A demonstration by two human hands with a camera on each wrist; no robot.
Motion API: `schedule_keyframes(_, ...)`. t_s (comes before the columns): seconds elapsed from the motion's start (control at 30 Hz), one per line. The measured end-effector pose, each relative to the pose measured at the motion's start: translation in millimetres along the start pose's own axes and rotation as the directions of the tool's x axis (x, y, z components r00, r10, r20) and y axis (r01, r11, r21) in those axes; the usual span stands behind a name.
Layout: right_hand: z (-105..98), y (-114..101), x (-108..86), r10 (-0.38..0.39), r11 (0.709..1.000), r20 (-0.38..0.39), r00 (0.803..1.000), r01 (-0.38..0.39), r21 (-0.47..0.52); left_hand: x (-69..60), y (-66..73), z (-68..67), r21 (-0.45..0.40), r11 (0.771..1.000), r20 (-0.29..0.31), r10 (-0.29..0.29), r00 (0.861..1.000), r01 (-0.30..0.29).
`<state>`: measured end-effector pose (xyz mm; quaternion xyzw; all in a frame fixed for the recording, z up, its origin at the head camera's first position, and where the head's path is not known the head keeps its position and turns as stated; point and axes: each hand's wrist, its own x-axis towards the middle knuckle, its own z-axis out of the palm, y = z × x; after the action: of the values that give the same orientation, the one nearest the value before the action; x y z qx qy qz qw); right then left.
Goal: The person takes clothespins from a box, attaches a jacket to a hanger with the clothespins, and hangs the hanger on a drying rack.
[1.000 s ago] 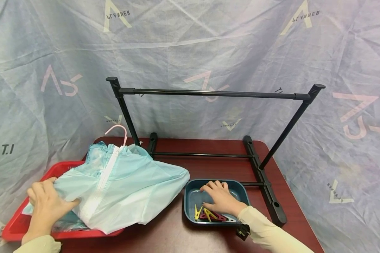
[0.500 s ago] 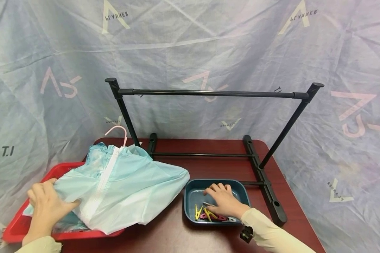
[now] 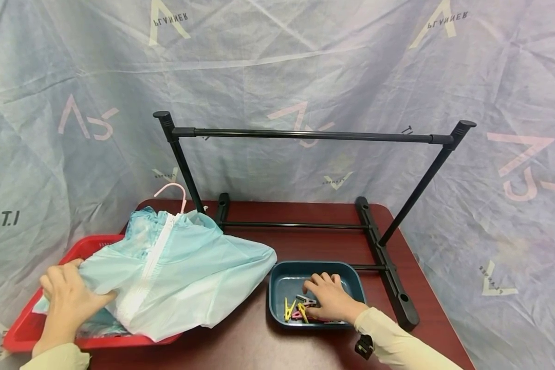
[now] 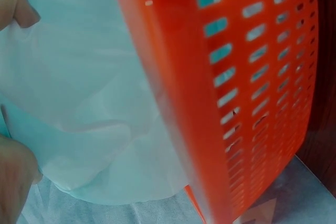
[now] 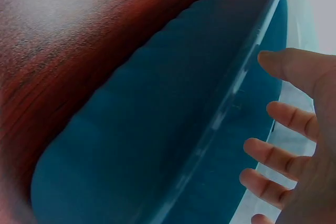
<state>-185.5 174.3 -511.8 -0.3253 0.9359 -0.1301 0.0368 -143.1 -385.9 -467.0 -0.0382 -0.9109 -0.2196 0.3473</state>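
A pale blue, thin jacket point(image 3: 185, 282) with a white zipper lies spread over a red basket point(image 3: 139, 341). The hook of a pink hanger point(image 3: 183, 199) sticks out at its collar. My left hand point(image 3: 69, 298) holds the jacket's left side, the thumb on top of the cloth; in the left wrist view the fabric bulges between fingers and thumb. Within the dark blue tray point(image 3: 282, 277), my right hand point(image 3: 333, 300) hovers with spread, slightly bent fingers over several clothespins point(image 3: 289, 311) in yellow, pink and grey. Part of that pile is hidden under the hand.
Behind the tray stands a black clothes rack point(image 3: 305, 135), its right foot point(image 3: 388, 277) resting on the dark red table point(image 3: 287, 246). A grey printed cloth point(image 3: 277, 61) hangs behind and beside the table. More bagged or folded clothing point(image 3: 99, 326) lies in the basket.
My right hand has shifted slightly to the right and toward me inside the tray, uncovering a grey clothespin. The left hand and the jacket stay where they were.
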Motion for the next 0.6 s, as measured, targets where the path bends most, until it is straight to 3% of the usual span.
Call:
schedule_keyframes(0.27, 3.3, -1.7, -4.4, -0.006, 1.000, 0.012, 1.000, 0.006, -0.026, 0.7, -0.6, 4.8, 0.012, 0.999, -0.067, 0.052, 0.996, -0.051)
schedule_keyframes(0.6, 9.3, -4.2, -6.2, 0.014, 0.996, 0.018, 1.000, -0.013, -0.083, 0.9, -0.4, 4.5, 0.007, 0.999, -0.072, 0.051, 0.996, -0.050)
